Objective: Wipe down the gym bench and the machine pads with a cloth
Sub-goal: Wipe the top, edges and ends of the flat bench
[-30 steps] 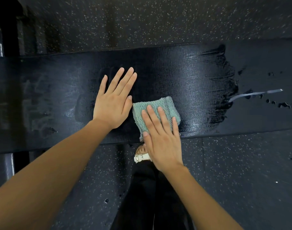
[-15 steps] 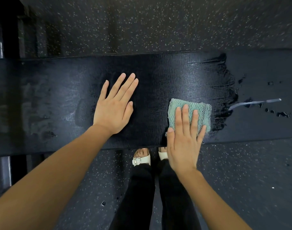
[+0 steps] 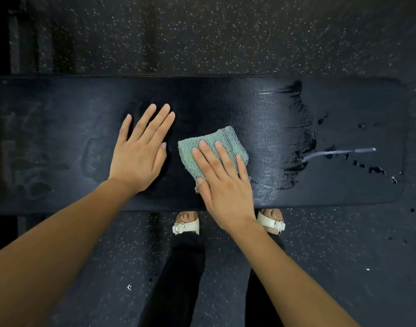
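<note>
Currently the right hand [image 3: 222, 185] keeps a flat, open grip: straight fingers press the folded green cloth [image 3: 214, 138] down onto the black padded surface [image 3: 60, 138], and nothing is pinched. The cloth lies near the front edge, about midway along the pad, just beside the left hand [image 3: 138, 156]. That hand rests palm down with its fingers spread and holds nothing.

The surface's long axis runs left to right across the view. The wet smear [image 3: 296, 138], a pale streak [image 3: 339, 152] and scattered droplets [image 3: 377, 169] lie to the right of the grip along that axis. The right hand is the nearer one, so the next stroke probably runs rightward.

Half a second earlier the cloth sat farther right, at the edge of the smear. It has since returned toward the left hand, close to its position one second ago. The left hand has kept its place on the pad.
</note>
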`<action>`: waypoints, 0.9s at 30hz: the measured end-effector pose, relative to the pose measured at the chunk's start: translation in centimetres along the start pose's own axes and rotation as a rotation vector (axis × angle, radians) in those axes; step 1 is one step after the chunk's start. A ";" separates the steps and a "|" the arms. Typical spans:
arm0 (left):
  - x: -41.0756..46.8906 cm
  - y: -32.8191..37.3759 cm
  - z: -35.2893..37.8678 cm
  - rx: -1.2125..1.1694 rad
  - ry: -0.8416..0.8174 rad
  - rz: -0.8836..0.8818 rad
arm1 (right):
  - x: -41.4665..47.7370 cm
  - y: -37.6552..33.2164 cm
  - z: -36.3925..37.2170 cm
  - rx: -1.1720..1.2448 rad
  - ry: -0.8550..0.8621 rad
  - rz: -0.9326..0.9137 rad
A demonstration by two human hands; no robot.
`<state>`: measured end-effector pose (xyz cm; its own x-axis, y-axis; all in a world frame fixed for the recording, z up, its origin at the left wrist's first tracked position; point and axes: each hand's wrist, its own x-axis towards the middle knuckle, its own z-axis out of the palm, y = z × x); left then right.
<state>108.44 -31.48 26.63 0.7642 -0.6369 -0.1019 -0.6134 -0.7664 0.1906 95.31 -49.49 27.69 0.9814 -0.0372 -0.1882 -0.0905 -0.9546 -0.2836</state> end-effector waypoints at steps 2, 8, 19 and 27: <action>-0.1 0.6 0.1 -0.019 0.004 -0.042 | 0.3 1.8 -0.5 0.003 -0.003 0.013; -0.2 3.5 0.5 -0.061 -0.006 -0.201 | 0.3 8.9 -3.0 0.014 -0.015 0.142; 1.2 7.9 1.3 -0.059 -0.020 -0.284 | 1.1 6.2 -2.5 0.113 0.059 0.329; 2.7 10.5 1.8 -0.052 0.006 -0.309 | 3.2 10.5 -3.5 -0.034 -0.054 -0.258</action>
<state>103.65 -41.40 26.62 0.9143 -0.3737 -0.1566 -0.3409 -0.9183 0.2013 98.04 -60.65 27.38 0.9608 0.2234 -0.1644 0.1677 -0.9400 -0.2972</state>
